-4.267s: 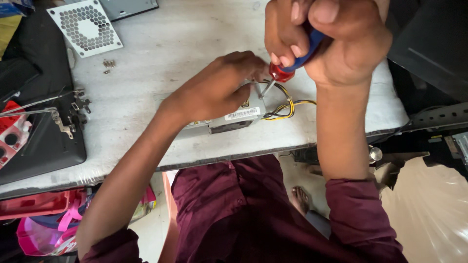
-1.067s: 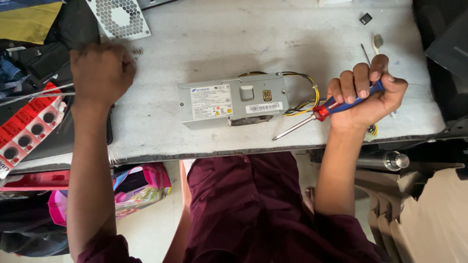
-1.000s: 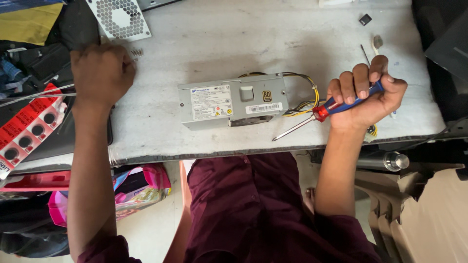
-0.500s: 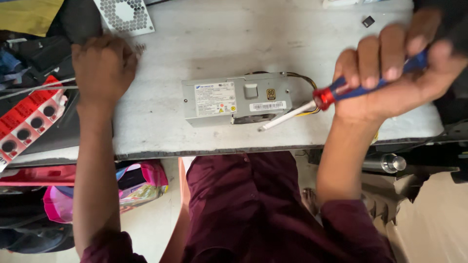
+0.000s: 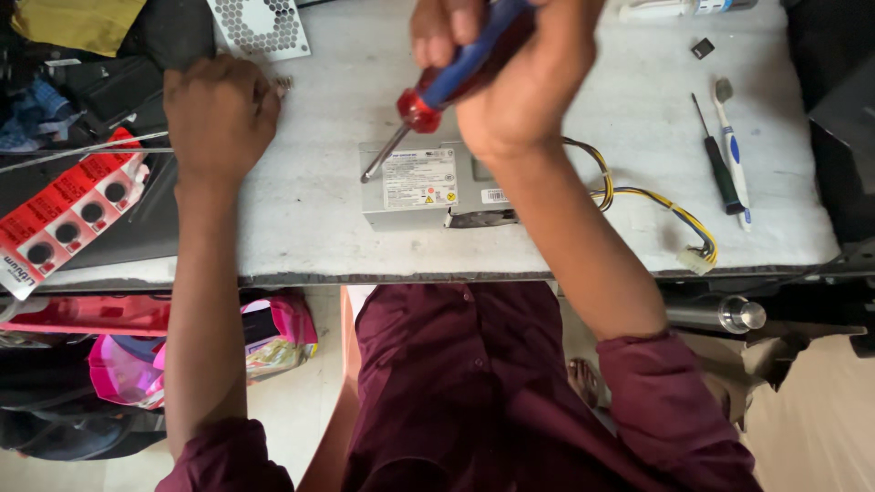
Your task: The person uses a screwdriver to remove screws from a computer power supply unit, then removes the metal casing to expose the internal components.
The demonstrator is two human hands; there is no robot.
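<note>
I see my right hand [image 5: 510,68] clamped on a red-and-blue screwdriver [image 5: 437,87] above the grey power supply [image 5: 428,187]; my left hand [image 5: 219,114], fingers curled together, rests well left of it.

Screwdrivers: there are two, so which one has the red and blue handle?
The screwdriver gripped in the right hand above the grey box has it. The other, thinner screwdriver lies on the table, dark-handled, beside a toothbrush.
</note>
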